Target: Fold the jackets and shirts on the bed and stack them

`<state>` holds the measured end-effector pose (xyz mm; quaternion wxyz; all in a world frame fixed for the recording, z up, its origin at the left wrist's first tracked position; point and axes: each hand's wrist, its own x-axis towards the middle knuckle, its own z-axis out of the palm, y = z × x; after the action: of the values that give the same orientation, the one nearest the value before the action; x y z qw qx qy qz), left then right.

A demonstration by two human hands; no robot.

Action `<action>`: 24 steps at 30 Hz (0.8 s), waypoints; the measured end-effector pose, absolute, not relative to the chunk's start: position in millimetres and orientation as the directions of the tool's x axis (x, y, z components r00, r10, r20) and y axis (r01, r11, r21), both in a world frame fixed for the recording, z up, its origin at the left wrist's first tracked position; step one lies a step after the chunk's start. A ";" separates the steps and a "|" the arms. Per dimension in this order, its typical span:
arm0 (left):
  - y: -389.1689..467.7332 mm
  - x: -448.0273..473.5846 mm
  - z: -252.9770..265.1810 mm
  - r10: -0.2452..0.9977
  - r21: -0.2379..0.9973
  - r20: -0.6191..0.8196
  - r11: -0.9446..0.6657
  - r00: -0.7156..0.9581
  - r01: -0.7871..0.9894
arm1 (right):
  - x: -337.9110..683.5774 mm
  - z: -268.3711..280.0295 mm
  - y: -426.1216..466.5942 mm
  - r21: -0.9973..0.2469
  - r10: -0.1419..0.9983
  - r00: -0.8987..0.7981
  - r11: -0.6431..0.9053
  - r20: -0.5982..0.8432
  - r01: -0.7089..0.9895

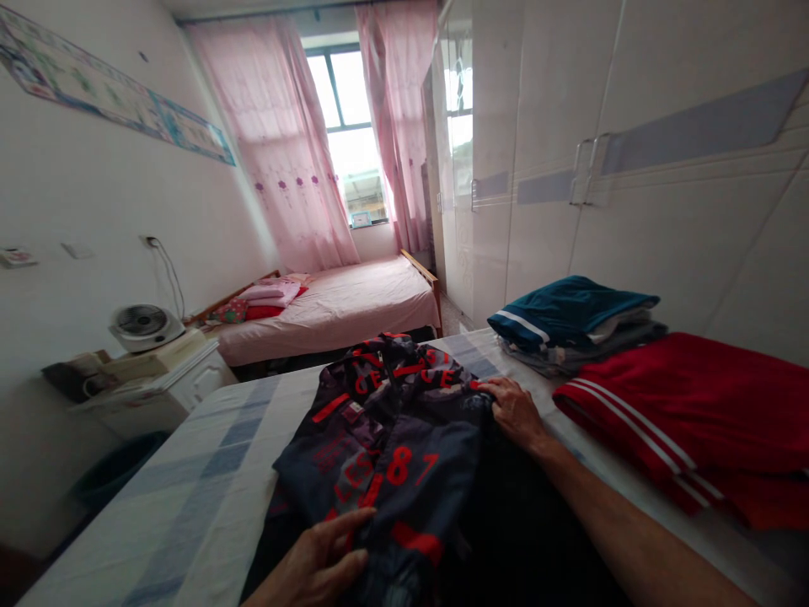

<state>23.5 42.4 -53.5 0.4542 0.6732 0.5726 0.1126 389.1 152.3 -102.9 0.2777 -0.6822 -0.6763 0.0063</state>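
A dark jacket (410,447) with red lettering and the number 81 lies front up on the striped bed sheet, its collar toward the far side. My right hand (515,410) grips the jacket's edge near the shoulder on the right, fingertips closed on the cloth. Low in the picture, my left hand (325,556) rests on the lower front of the jacket, with thumb and forefinger stretched out and a gap between them. Black cloth (524,514) spreads beside and below the jacket; I cannot tell whether it is part of it.
Folded red clothes with white stripes (688,413) lie at the right, beside a stack topped by a teal garment (572,308). White wardrobes (543,110) line the right side. A fan (142,324) stands on a cabinet (202,379) at the left. Beyond is a pink bed (354,291).
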 end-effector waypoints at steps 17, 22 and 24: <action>110.5 100.2 -90.9 0.831 0.370 0.164 -0.551 0.531 0.748 | 329.0 -60.0 233.5 -0.642 0.931 -0.299 0.363 0.212 0.675; 119.8 94.1 -105.9 0.781 0.265 0.208 -0.625 0.589 0.735 | 311.3 -40.0 317.9 -0.805 0.961 -0.096 0.269 0.259 0.528; 127.2 92.4 -114.1 0.729 0.155 0.268 -0.678 0.630 0.719 | 298.0 -39.3 345.7 -0.889 0.972 -0.014 0.221 0.236 0.400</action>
<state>92.4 127.2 -114.1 0.0166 0.9026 0.4009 0.1560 298.0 345.7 -39.3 0.4515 -0.5377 -0.6379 0.3165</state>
